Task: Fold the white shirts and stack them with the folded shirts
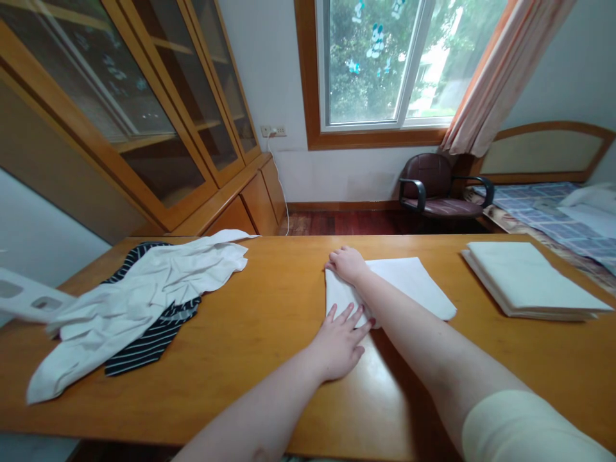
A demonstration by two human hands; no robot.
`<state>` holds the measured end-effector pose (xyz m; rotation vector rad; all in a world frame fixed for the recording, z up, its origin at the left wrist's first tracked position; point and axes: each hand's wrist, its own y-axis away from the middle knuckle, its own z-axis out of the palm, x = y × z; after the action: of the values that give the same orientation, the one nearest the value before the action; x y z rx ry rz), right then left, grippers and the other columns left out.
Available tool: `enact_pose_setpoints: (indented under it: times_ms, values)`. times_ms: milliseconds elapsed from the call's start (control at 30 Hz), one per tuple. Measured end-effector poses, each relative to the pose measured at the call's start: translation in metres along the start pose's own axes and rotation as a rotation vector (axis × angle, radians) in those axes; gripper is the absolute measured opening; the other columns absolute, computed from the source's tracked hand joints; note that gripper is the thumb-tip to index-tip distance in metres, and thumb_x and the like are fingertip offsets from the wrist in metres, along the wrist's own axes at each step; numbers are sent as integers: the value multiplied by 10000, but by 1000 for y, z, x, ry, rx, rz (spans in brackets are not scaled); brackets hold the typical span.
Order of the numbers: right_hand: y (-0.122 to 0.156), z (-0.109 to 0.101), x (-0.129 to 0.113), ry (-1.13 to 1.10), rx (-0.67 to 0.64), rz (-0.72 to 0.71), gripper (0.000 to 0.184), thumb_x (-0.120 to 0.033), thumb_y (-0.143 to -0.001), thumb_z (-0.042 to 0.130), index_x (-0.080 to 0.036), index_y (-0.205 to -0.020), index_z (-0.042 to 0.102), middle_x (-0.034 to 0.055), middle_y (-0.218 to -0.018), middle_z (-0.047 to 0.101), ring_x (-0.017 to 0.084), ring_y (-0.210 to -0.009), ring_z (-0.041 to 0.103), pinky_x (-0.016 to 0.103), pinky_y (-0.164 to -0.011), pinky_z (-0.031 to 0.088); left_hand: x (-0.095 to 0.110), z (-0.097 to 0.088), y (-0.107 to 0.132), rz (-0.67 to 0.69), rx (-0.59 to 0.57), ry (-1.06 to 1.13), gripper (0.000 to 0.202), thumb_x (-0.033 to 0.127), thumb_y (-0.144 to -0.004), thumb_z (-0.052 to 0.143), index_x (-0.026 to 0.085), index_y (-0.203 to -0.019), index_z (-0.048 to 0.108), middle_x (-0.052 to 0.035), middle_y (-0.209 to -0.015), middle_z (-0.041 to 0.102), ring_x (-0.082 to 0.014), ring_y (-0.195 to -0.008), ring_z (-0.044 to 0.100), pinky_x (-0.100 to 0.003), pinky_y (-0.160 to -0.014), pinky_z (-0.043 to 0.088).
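A folded white cloth (411, 282) lies flat on the wooden table (269, 359) in front of me. My left hand (339, 341) rests at its near left side, palm down with the fingers spread over the near edge. Reaching past it, my right hand (348, 264) is at the cloth's far left corner, its fingers curled over the edge. The right forearm hides part of the cloth's middle and near edge.
On the table's right sits a stack of folded white cloth (532, 276). To the left lie a crumpled white cloth (158, 289) and a black striped fabric (149, 343) partly under it. Beyond the table are a glass-door cabinet (231, 186), an armchair (433, 186) and a bed (543, 205).
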<state>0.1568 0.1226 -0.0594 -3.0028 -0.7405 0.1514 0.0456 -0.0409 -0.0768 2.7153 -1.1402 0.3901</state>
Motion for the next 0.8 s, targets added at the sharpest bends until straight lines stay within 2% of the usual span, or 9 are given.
enact_pose_setpoints:
  times_ms: [100, 233, 300, 367, 467, 533, 633, 733, 800]
  values:
    - [-3, -2, 8, -52, 27, 123, 444, -545, -891, 404, -182, -961, 650, 125, -972, 683, 232, -949, 594, 292, -794, 393, 1, -2, 1, -13, -1, 21, 567, 425, -902, 377, 305, -1443, 258, -71, -1538, 174, -282, -1410, 115, -593, -1101, 72]
    - [3, -12, 37, -235, 112, 369, 434, -478, -943, 311, -192, -957, 638, 96, -973, 685, 202, -891, 605, 272, -734, 387, 2, -9, 2, -48, -29, 77, 633, 386, -875, 456, 312, -1456, 216, -76, -1551, 103, -276, -1415, 76, -557, -1115, 71]
    - [16, -19, 54, -283, 156, 457, 413, -462, -941, 324, -186, -973, 629, 95, -987, 680, 203, -906, 600, 271, -735, 383, 2, -14, 2, -101, -24, 117, 665, 397, -864, 480, 284, -1462, 214, -95, -1553, 50, -286, -1414, 25, -528, -1122, 98]
    - [36, -24, 67, -303, 159, 553, 421, -472, -932, 330, -174, -1008, 618, 106, -1002, 673, 212, -916, 601, 279, -739, 386, 0, -17, 2, -175, 28, 142, 666, 424, -866, 473, 254, -1462, 229, -107, -1553, 36, -294, -1411, -16, -515, -1123, 115]
    - [71, -27, 72, -262, 48, 691, 509, -523, -917, 304, -140, -1036, 617, 154, -984, 665, 254, -919, 609, 321, -748, 400, -6, -20, 0, -276, 134, 146, 619, 434, -883, 433, 232, -1447, 274, -117, -1550, 90, -291, -1414, 16, -530, -1119, 113]
    - [94, -24, 65, -213, -14, 655, 570, -567, -902, 292, -124, -1039, 624, 185, -1004, 652, 282, -964, 599, 351, -791, 401, -12, -21, -2, -323, 172, 147, 598, 429, -886, 425, 215, -1432, 307, -128, -1543, 130, -291, -1414, 63, -530, -1118, 121]
    - [118, -12, 50, -153, -60, 476, 634, -638, -844, 366, -138, -1171, 578, 199, -1200, 577, 308, -1121, 523, 381, -906, 372, -20, -23, -2, -364, 205, 155, 582, 415, -877, 443, 197, -1408, 352, -135, -1529, 191, -290, -1406, 132, -512, -1119, 140]
    - [130, 4, 39, -82, -101, 378, 810, -640, -798, 460, -88, -1386, 381, 234, -1428, 358, 340, -1319, 319, 430, -1038, 263, -31, -27, 0, -400, 295, 161, 543, 390, -868, 462, 203, -1374, 398, -121, -1503, 276, -273, -1391, 204, -498, -1119, 163]
    - [133, 12, 36, -45, -112, 362, 847, -611, -823, 444, -49, -1436, 283, 248, -1480, 247, 350, -1372, 202, 475, -1081, 177, -41, -31, 3, -438, 381, 166, 504, 376, -873, 452, 201, -1345, 432, -115, -1477, 334, -265, -1374, 251, -488, -1116, 185]
